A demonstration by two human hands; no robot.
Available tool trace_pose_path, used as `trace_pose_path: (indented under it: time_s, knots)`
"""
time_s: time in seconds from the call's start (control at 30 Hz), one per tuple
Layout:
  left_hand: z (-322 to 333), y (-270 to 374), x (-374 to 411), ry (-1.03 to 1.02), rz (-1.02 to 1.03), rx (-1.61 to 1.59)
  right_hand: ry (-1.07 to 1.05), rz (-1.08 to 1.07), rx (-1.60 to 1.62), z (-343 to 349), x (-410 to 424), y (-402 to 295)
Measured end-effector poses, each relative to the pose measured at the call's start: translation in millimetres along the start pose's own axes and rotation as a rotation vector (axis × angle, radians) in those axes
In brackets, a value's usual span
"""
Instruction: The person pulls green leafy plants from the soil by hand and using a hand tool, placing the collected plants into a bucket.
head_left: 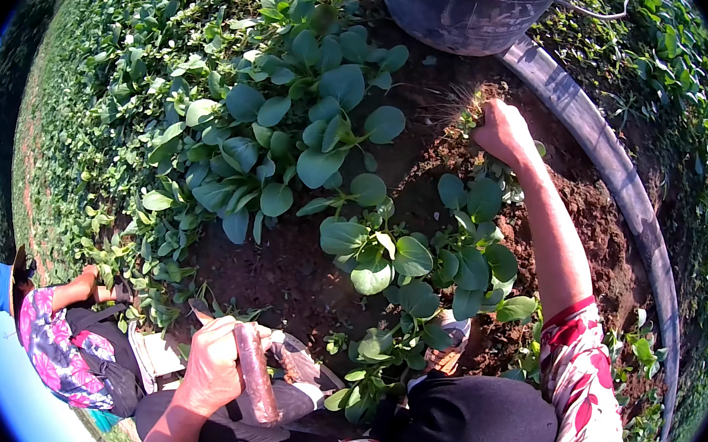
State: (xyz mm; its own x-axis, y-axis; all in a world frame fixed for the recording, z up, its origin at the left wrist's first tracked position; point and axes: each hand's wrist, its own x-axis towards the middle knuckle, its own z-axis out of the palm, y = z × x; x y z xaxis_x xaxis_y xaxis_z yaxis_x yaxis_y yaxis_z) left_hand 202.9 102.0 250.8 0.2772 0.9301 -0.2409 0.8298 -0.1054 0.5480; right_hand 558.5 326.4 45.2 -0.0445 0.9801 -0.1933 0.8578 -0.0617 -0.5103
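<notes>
My left hand [213, 358] is closed around the handle [257, 372] of a hand tool near my knees; part of a blade seems to show beyond the fist, but its kind is unclear. My right hand [502, 133] reaches forward and grips a small clump of weeds [472, 114] with thin dry roots or stems, just above reddish-brown soil. Broad-leaved leafy green plants [338, 129] grow between and ahead of my hands. A closer group of the same plants [376, 252] stands in front of my legs.
A dark bucket [460, 12] with a wire handle stands at the top. A pale hose or flat pipe [619, 165] curves along the right side. Another person [66, 346] in a blue hat crouches at the left. Dense low greenery [101, 104] covers the left side.
</notes>
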Motion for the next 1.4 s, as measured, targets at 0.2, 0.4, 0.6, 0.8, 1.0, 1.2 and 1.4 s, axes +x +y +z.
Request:
trace_pose_path:
  time_s: [0.2, 0.4, 0.6, 0.8, 1.0, 1.2, 1.4]
  knots:
    - [2.0, 4.5, 6.1, -0.014, 0.037, 0.006, 0.037, -0.16, -0.294, 37.3, 5.6, -12.0]
    - [2.1, 0.9, 2.9, -0.037, 0.0, 0.019, 0.086, -0.159, -0.504, 61.3, -2.1, -36.1]
    - [1.6, 3.1, 3.6, -0.01, 0.008, 0.012, 0.008, -0.076, -0.208, 43.7, 19.3, -26.1]
    - [1.5, 2.1, 3.6, -0.007, 0.02, 0.01, -0.15, 0.045, 0.23, 37.1, 46.6, 17.4]
    - [-0.6, 0.2, 2.3, -0.015, 0.001, -0.003, -0.114, 0.301, 0.804, 8.8, 39.2, 26.9]
    - [2.1, 1.4, 4.7, -0.008, 0.039, -0.003, 0.048, -0.038, 0.004, 33.9, 19.5, 3.2]
    - [0.8, 0.5, 3.1, 0.0, 0.037, -0.011, 0.07, -0.204, -0.353, 45.5, 8.8, -28.9]
